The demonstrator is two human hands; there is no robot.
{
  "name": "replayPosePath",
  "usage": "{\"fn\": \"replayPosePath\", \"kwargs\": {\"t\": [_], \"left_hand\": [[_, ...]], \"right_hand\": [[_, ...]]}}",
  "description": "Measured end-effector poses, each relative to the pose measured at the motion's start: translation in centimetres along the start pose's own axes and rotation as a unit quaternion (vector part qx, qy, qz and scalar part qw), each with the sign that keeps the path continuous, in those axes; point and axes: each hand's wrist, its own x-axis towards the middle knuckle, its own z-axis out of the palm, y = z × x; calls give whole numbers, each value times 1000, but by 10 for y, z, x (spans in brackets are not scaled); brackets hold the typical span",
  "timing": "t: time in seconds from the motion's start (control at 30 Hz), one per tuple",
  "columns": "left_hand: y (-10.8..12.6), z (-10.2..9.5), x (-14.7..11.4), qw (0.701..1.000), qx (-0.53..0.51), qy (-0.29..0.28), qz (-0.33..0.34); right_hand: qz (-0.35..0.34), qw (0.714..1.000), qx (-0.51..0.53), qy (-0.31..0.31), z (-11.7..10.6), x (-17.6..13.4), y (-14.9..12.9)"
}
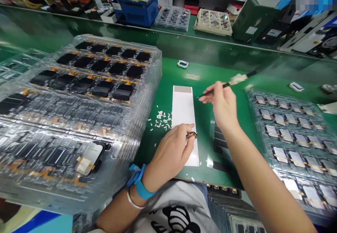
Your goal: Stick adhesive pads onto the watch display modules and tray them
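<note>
My left hand is closed, pinching a small dark screen part with an orange flex strip between thumb and fingers, above a long white paper strip. In my right hand is a slim black tweezers-like tool, its rear part wrapped in something white. The tool's dark tip points left, just off the right edge of the paper strip and apart from the screen part. Motion blurs the right hand a little. Small white scraps lie scattered left of the strip.
Stacked clear trays of black screens rise at left; another tray of silver-backed parts lies at right. Dark-striped film sheets lie under my right forearm. A small white-framed part sits farther back. Boxes and bins line a shelf behind.
</note>
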Motion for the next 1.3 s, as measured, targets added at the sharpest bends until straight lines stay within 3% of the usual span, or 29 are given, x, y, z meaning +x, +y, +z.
{"fn": "replayPosePath", "kwargs": {"t": [0.13, 0.27, 0.7, 0.83, 1.07, 1.3], "left_hand": [[-6, 5, 2, 998, 58, -11, 19], [-8, 9, 2, 997, 76, -8, 33], [-20, 13, -1, 997, 59, 4, 58], [-31, 17, -3, 997, 58, 31, 35], [-43, 13, 16, 997, 61, -16, 50], [-42, 12, 19, 995, 79, -23, 63]], "right_hand": [[37, 999, 8, 16, 24, 30, 38], [47, 999, 10, 25, 30, 33, 56], [84, 996, 8, 26, 32, 28, 52], [85, 996, -16, 26, 36, 27, 52], [79, 996, -35, 19, 39, 30, 54], [84, 996, -36, 12, 39, 29, 54]]}}
